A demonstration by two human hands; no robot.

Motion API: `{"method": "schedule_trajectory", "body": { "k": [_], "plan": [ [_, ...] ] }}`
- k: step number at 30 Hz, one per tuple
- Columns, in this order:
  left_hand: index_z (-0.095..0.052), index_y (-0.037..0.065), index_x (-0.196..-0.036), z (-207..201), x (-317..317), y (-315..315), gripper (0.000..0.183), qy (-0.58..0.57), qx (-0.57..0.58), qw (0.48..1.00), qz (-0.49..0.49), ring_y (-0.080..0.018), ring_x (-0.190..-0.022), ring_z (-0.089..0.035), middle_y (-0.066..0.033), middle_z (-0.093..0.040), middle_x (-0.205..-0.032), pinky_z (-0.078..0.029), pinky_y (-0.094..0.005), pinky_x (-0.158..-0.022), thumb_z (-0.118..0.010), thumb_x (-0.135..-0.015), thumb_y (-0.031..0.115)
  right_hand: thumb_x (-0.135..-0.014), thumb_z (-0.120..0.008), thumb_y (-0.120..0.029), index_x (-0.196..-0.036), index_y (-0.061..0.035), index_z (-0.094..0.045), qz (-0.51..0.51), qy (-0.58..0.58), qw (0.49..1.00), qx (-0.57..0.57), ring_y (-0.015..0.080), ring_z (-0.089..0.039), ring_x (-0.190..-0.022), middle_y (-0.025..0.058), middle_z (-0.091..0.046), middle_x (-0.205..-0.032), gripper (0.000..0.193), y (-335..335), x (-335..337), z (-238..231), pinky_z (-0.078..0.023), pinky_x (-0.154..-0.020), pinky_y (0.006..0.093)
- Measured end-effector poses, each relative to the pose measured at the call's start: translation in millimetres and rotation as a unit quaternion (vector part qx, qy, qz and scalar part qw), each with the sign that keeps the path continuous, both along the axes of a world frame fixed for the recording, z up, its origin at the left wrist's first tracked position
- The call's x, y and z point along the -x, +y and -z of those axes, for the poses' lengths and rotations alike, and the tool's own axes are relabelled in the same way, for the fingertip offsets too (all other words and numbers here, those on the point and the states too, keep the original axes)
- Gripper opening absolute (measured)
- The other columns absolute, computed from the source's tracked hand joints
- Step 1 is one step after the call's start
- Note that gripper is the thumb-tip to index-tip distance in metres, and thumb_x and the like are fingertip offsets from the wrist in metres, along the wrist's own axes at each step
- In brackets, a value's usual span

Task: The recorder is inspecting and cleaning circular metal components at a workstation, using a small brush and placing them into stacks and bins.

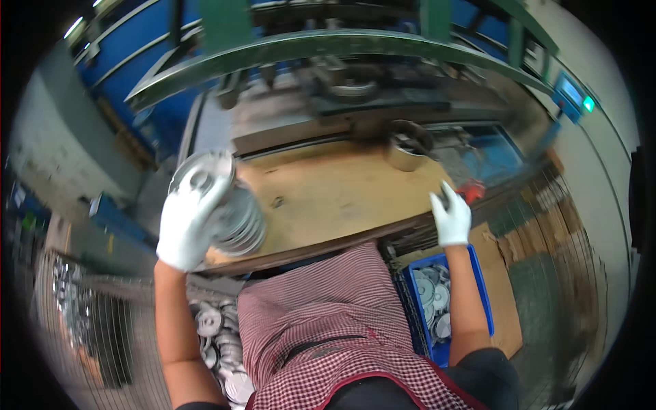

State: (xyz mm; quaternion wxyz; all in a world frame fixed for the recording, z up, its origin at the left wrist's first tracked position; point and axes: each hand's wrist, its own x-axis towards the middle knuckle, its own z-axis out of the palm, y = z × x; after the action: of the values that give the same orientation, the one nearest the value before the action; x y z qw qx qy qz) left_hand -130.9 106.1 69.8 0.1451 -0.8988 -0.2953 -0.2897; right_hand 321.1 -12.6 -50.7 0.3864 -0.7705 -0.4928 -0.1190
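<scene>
My left hand (186, 222), in a white glove, grips a round silvery metal disc part (205, 174) held up over the left end of a worn wooden bench top (335, 198). Under that hand lies a stack of similar metal discs (242, 222) on the bench. My right hand (451, 219), also gloved in white, rests at the bench's right front edge with its fingers curled around a small dark thing I cannot make out. The picture is blurred by motion.
A metal bowl (408, 147) stands at the bench's back right. Behind it is a green-framed machine (328, 48). A blue crate (441, 301) of metal discs sits at lower right, and a wire basket (219, 342) of discs at lower left.
</scene>
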Motion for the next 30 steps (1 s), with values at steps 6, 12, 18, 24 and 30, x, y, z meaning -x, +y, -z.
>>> {"method": "schedule_trajectory", "body": {
  "k": [6, 12, 18, 24, 30],
  "plan": [
    [-0.069, 0.008, -0.106, 29, 18, -7, 0.048, 0.031, 0.133, 0.991, -0.009, -0.0313, -0.073, -0.061, -0.0121, -0.066, -0.08, -0.047, -0.0414, -0.067, -0.079, -0.059, 0.005, -0.084, -0.066, -0.051, -0.14, -0.0081, -0.048, 0.115, -0.127, 0.96, 0.22, 0.0329, -0.064, -0.097, 0.0181, -0.066, -0.111, 0.073, 53, -36, -52, -0.05, -0.086, 0.042],
    [-0.074, 0.004, -0.09, 11, 6, 3, 0.029, -0.027, 0.293, 0.955, -0.039, -0.0294, -0.07, -0.066, -0.0149, -0.068, -0.076, -0.052, -0.036, -0.068, -0.079, -0.061, 0.007, -0.089, -0.063, -0.042, -0.135, -0.0098, -0.054, -0.049, 0.085, 0.971, 0.218, 0.0352, -0.058, -0.115, 0.0154, -0.061, -0.127, 0.057, 97, -89, -24, -0.046, -0.097, 0.0404],
    [-0.075, 0.005, -0.098, -16, 18, 17, 0.028, 0.063, 0.436, 0.896, -0.05, -0.0223, -0.077, -0.067, -0.0144, -0.071, -0.083, -0.052, -0.0318, -0.075, -0.076, -0.074, 0.017, -0.086, -0.067, -0.036, -0.122, -0.0078, -0.065, 0.02, 0.053, 0.99, 0.13, 0.0344, -0.06, -0.113, 0.0173, -0.064, -0.12, 0.045, 92, -76, -54, -0.047, -0.096, 0.0402],
    [-0.069, -0.001, -0.11, 3, 11, 41, 0.027, -0.176, 0.305, 0.935, -0.045, -0.0292, -0.09, -0.065, -0.0178, -0.069, -0.098, -0.048, -0.034, -0.083, -0.06, -0.092, 0.017, -0.084, -0.072, -0.037, -0.113, -0.0024, -0.069, 0.028, 0.262, 0.951, -0.161, 0.0143, -0.062, -0.08, 0.0087, -0.07, -0.095, 0.046, 103, -73, -80, -0.048, -0.075, 0.0287],
    [-0.055, 0.008, -0.132, 48, -30, 62, 0.058, 0.025, 0.171, 0.946, -0.275, -0.036, -0.115, -0.055, -0.0169, -0.058, -0.128, -0.048, -0.0481, -0.09, -0.061, -0.086, 0.044, -0.088, -0.067, -0.037, -0.112, -0.0039, -0.069, 0.043, 0.307, 0.928, -0.208, 0.0121, -0.058, -0.057, 0.0066, -0.067, -0.073, 0.041, 171, -92, -110, -0.047, -0.057, 0.0289]
  ]
}}
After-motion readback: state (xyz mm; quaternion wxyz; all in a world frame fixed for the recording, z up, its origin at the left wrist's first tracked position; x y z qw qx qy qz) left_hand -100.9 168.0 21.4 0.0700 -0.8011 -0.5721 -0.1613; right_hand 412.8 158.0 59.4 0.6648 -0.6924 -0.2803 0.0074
